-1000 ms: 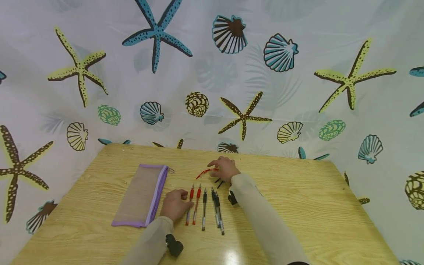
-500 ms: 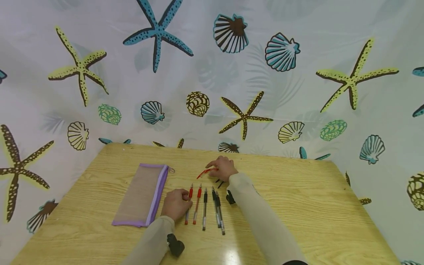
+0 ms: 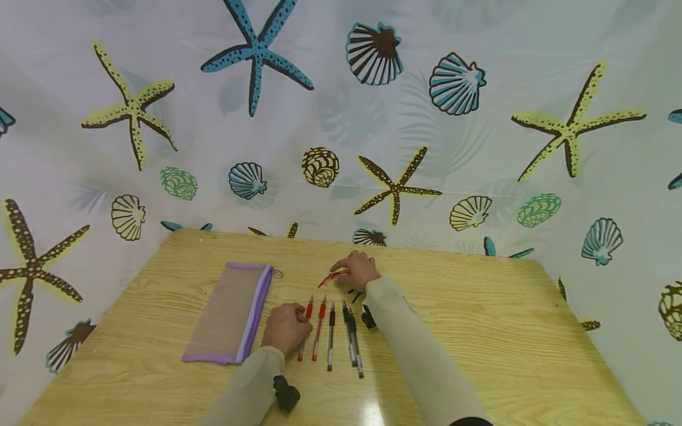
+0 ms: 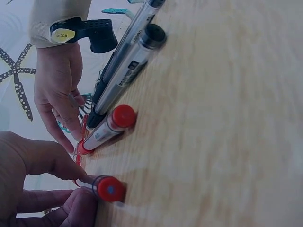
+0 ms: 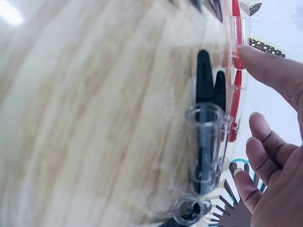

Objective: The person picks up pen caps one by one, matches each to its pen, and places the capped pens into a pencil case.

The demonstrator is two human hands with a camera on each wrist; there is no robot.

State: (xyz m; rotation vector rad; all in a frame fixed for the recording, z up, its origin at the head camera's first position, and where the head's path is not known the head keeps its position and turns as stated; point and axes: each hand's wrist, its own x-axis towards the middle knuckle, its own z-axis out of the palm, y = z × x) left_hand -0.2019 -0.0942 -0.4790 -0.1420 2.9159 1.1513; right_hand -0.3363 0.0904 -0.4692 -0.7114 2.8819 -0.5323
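Observation:
My left hand (image 3: 288, 328) pinches the leftmost red gel pen (image 4: 110, 189) between thumb and fingers, low over the table. Beside it lies a second red gel pen (image 3: 319, 325), and further right three black gel pens (image 3: 331, 340), all tips pointing away. At the back, my right hand (image 3: 358, 271) reaches over clear-ended red pen caps (image 5: 235, 113). One digit touches a red cap (image 5: 238, 56), while the other fingers are loosely bent with nothing between them. Black pen caps (image 5: 204, 85) lie just beside this hand, partly hidden under it in the head view.
A mesh zip pouch (image 3: 226, 313) with purple edging lies flat to the left of the pens. The wooden table (image 3: 479, 331) ends at a curtain (image 3: 298, 118) printed with starfish and shells. Black wrist cameras (image 3: 286, 393) sit on both sleeves.
Both hands hold nearly the same places. The left hand and the pen it pinches shift only very slightly; the whole head view drifts a little to the right.

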